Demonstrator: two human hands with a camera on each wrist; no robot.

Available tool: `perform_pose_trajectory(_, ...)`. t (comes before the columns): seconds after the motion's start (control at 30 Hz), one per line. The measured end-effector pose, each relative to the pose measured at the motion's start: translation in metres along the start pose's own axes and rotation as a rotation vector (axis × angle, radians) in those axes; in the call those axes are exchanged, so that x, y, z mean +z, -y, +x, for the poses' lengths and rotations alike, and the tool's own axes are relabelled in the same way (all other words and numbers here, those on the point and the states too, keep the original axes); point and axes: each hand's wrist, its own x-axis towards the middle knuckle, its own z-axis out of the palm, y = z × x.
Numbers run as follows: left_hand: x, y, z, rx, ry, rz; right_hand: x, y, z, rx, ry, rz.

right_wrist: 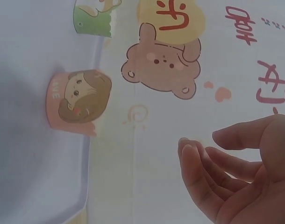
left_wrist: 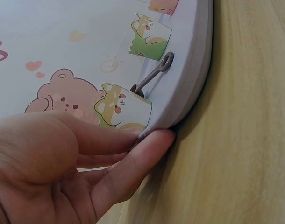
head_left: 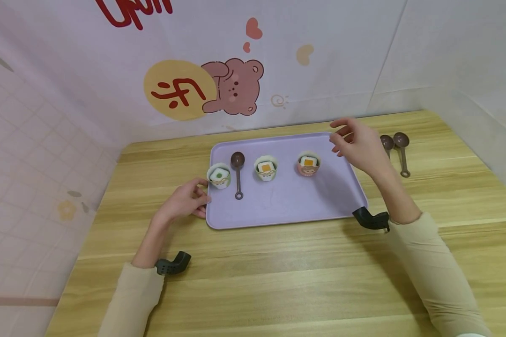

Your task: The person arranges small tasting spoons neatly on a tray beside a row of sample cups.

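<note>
My left hand [head_left: 187, 199] pinches the rim of the lilac tray [head_left: 274, 210] at its left side; in the left wrist view the thumb and a finger [left_wrist: 154, 144] meet on that rim. Beside it on the tray stands a paper cup [head_left: 219, 181] with a dog print, holding a white block with a green spot. A brown measuring spoon [head_left: 238, 175] lies just right of that cup. Two more paper cups, a green one [head_left: 266, 175] and a pink one [head_left: 308, 169], hold white blocks with orange squares. Above the tray's far right corner hovers my right hand [head_left: 356, 142], fingers loosely bent around nothing.
Two brown measuring spoons [head_left: 402, 152] lie on the wooden table [head_left: 253, 281] to the right of the tray, one partly behind the right hand. A printed cloth [head_left: 320, 84] with a pink bear hangs behind the table.
</note>
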Motion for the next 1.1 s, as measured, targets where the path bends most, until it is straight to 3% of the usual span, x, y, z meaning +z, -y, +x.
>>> perform_pose_trajectory(0.47,0.001,0.001,0.001,-0.001,-0.003,0.016,-0.018,-0.016,0.003,0.066,-0.01,-0.001)
perform_pose_trajectory(1.1,0.001,-0.001,0.0,-0.009,-0.01,-0.003,-0.04,-0.032,0.007,0.114,-0.037,0.088)
